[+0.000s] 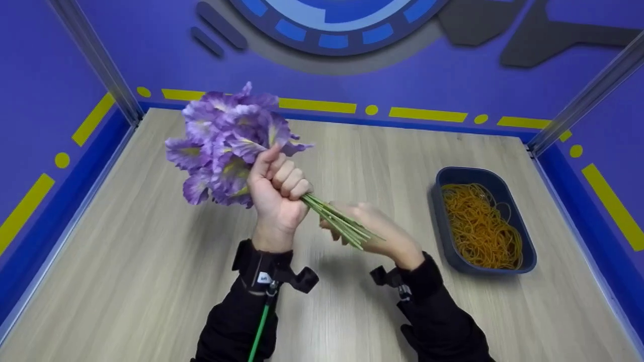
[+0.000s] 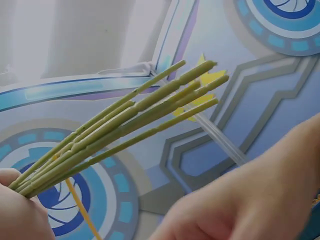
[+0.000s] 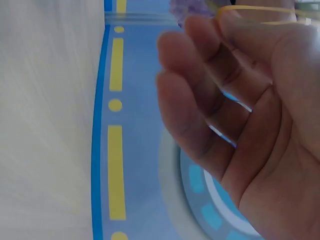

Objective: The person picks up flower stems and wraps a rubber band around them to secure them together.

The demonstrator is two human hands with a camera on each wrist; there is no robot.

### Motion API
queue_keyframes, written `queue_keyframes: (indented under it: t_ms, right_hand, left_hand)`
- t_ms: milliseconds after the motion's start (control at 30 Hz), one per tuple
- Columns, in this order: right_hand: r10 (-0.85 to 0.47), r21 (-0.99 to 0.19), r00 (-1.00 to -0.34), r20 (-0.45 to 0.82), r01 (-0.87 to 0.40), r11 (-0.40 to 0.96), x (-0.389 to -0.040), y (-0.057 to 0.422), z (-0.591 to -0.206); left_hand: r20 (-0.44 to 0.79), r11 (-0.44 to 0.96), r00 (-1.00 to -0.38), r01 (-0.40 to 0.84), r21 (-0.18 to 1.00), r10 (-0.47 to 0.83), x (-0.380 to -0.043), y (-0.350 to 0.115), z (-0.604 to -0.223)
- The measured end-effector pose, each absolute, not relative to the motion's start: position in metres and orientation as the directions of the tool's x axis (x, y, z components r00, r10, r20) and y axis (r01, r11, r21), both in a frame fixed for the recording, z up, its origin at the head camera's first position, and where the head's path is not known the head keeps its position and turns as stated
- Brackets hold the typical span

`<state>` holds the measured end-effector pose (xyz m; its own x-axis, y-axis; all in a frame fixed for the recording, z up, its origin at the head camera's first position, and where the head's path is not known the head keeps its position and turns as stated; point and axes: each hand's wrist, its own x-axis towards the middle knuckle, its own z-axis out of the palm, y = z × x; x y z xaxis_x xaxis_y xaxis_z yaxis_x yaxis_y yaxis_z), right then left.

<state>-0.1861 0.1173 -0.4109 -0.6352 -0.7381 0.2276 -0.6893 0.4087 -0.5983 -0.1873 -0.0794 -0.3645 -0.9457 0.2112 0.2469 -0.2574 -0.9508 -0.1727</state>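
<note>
My left hand grips a bunch of green stems just under the purple iris-like flowers, which fan out up and to the left. The cut stem ends point down to the right, over the table. A yellow rubber band loops at the stems close to the left hand and stretches away from them. My right hand, blurred behind the stem ends, pinches this band by thumb and index finger. In the right wrist view its other fingers are loosely bent.
A dark blue tub with a heap of yellow rubber bands stands at the right on the wood-grain table. Blue printed panels wall in the back and both sides. A green cable runs along the left sleeve.
</note>
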Motion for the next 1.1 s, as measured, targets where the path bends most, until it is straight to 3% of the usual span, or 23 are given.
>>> queue_keyframes:
  t_ms: [100, 233, 533, 733, 933, 1100]
  right_hand:
    - [-0.788, -0.634, -0.59, 0.177, -0.681, 0.367, -0.177, 0.105, -0.411]
    - [-0.833, -0.536, -0.522, 0.183, -0.763, 0.361, -0.165, 0.096, -0.406]
    - [-0.814, -0.446, -0.525, 0.248, -0.808, 0.385, -0.141, 0.098, -0.386]
    - [-0.797, -0.431, -0.513, 0.317, -0.827, 0.361, -0.128, 0.102, -0.374]
    - [-0.792, -0.372, -0.462, 0.4, -0.871, 0.32, -0.118, 0.107, -0.363]
    - [-0.759, -0.337, -0.427, 0.492, -0.897, 0.286, -0.116, 0.114, -0.355]
  left_hand:
    - [0.257, -0.949, -0.955, -0.208, -0.236, 0.145, -0.188, -0.087, -0.364]
    - [0.254, -0.948, -0.966, -0.123, -0.293, 0.047, -0.189, -0.097, -0.362]
    - [0.208, -0.949, -0.973, 0.033, -0.315, -0.103, -0.191, -0.107, -0.363]
    - [0.21, -0.961, -0.97, 0.067, -0.268, -0.126, -0.191, -0.104, -0.364]
    - [0.229, -0.973, -0.965, 0.08, -0.218, -0.131, -0.19, -0.099, -0.364]
    - [0.25, -0.991, -0.96, 0.115, -0.066, -0.128, -0.189, -0.091, -0.363]
